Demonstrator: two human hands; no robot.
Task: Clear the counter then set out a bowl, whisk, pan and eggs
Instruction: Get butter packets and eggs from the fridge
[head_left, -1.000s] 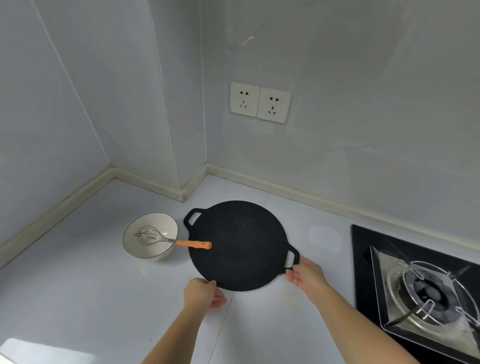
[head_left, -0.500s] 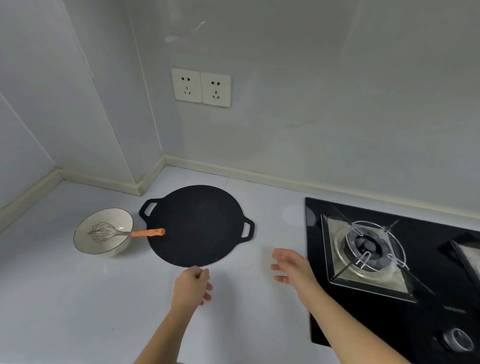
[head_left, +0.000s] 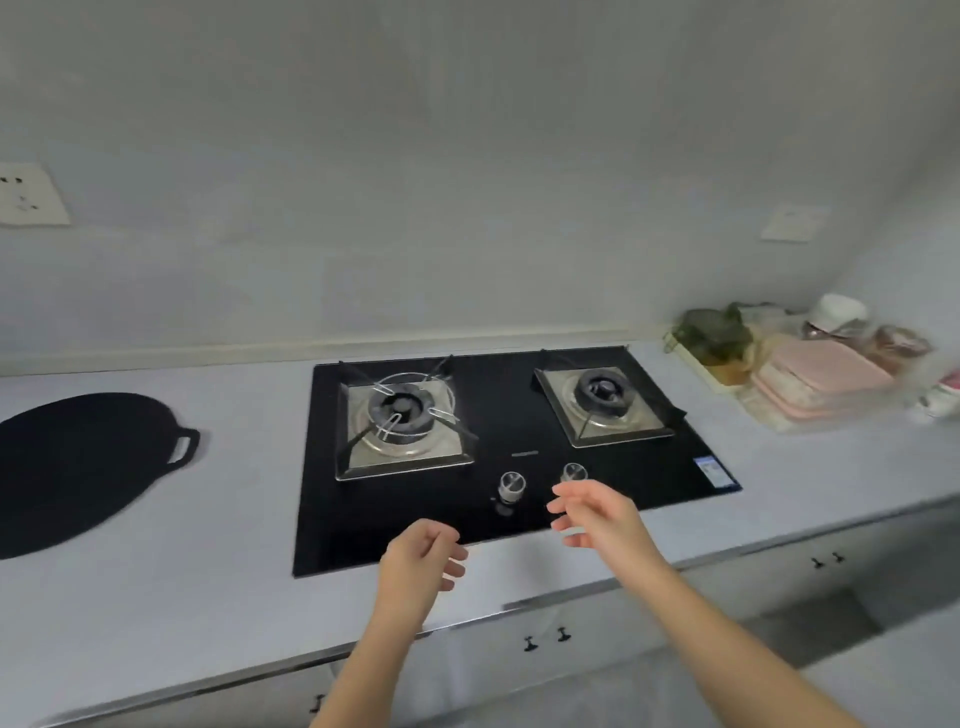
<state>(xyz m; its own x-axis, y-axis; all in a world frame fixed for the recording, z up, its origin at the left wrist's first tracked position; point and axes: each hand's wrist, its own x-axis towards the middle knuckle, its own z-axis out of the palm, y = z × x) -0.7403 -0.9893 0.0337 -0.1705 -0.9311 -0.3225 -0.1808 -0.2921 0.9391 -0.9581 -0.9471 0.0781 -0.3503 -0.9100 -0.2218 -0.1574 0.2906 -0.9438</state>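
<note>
The flat black pan with a loop handle lies on the white counter at the far left, partly cut off by the frame edge. My left hand hovers over the front edge of the black gas hob, fingers loosely curled, holding nothing. My right hand hangs beside the hob's two knobs, fingers spread and empty. The bowl and whisk are out of view. No eggs can be made out.
The hob has two burners with metal pan supports. At the far right of the counter sits a blurred pile: greens, a pink lidded container, a white cup. Cabinet doors with small black handles run below the counter edge.
Both hands have let go of the pan and drawn away to the right. The view has swung right, so the bowl and whisk have left the frame and the hob fills the middle.
</note>
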